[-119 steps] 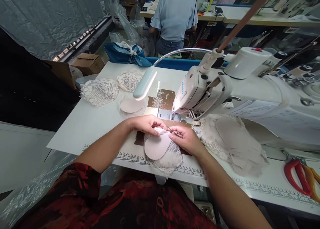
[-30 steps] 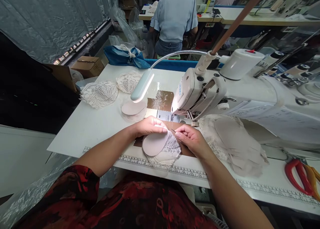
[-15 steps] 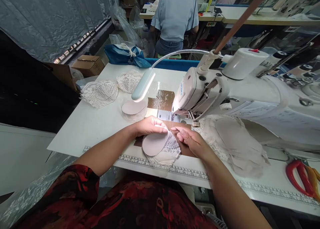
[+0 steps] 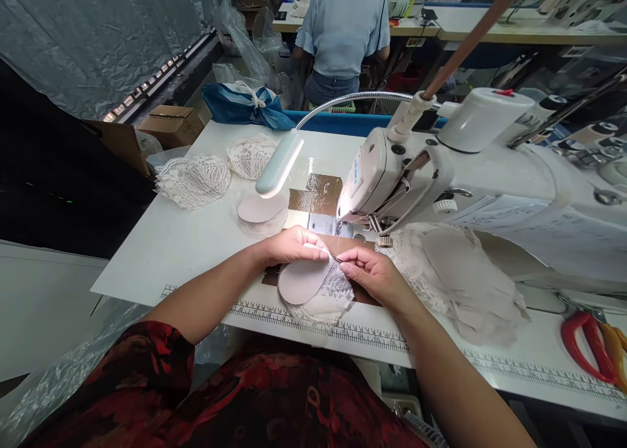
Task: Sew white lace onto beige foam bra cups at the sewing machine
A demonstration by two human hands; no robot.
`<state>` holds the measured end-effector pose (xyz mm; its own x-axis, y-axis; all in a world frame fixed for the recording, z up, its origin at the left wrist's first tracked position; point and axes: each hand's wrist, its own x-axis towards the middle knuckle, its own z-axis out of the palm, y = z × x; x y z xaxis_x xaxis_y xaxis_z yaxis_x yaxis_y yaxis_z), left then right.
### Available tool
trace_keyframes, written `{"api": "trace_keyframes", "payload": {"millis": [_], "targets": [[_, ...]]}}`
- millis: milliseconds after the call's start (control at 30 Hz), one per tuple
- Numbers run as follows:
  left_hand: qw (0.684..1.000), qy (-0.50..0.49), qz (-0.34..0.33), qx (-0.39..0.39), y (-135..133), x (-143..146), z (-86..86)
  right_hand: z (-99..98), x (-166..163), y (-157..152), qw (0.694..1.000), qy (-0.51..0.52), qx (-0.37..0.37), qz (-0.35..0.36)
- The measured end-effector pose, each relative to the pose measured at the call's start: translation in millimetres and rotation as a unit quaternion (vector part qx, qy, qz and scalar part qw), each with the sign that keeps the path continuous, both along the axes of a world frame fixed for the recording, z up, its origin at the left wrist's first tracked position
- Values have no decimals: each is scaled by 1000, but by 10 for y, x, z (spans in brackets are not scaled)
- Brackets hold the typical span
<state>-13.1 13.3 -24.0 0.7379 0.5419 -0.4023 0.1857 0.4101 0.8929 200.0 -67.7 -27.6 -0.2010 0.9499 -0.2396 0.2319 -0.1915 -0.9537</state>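
My left hand (image 4: 302, 245) is closed on the top edge of a lace bra cup piece (image 4: 337, 290), thumb on top. A smooth pale oval pad (image 4: 301, 281) lies over the lace and hangs toward the table's front edge. Close by on the right, my right hand (image 4: 366, 270) is pinched around a small thin dark tool (image 4: 336, 258). The tool's tip meets the corner of the piece beside my left thumb; most of it is hidden by my fingers. Just beyond both hands is the needle area of the white sewing machine (image 4: 377, 177).
Two lace cups (image 4: 193, 180) and a small stack of oval pads (image 4: 263, 209) lie on the left. Right of my hands sits a pile of pale fabric pieces (image 4: 460, 278), with red-handled scissors (image 4: 585, 347) farther right. A lamp (image 4: 280, 164) hangs low. A person (image 4: 343, 36) sits ahead.
My right hand has moved slightly left, bringing the dark tool's tip to the lace piece's corner. My left hand keeps its hold in the same place.
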Motion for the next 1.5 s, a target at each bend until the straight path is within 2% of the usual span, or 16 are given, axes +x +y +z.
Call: {"api": "trace_keyframes", "payload": {"millis": [200,500,733,833,900,1033,1100,1167,1200,1267,1367,1433,1500], "targets": [[1000,-9,10,-7,-7,8,25,-58,45,10,1000,-7,2,18],[1000,-9,2,-1,-4,4,22,-35,25,6,998,-37,43,3],[1000,-18,-6,5,-1,11,12,-63,36,5,1000,10,14,-1],[1000,-13,-16,13,-9,27,-26,-68,-18,21,999,35,29,-16],[998,-31,-40,30,1,27,-48,-50,-68,30,999,25,36,-8],[988,-43,-108,98,68,-72,42,17,-100,26,994,-97,52,15],[982,-4,-65,179,101,-186,178,42,-67,14,991,-120,54,2],[965,60,1,254,111,-323,340,57,-25,-3,995,-97,35,1],[959,92,11,267,101,-391,412,64,-9,-13,997,-79,27,5],[961,140,-29,238,48,-501,500,78,7,-36,999,-46,24,4],[982,122,-96,105,-109,-539,439,90,1,-70,999,9,36,-18],[996,63,-69,2,-231,-476,301,82,0,-82,998,47,22,-28],[998,12,6,-59,-323,-377,157,64,12,-78,998,67,-12,-13]]}}
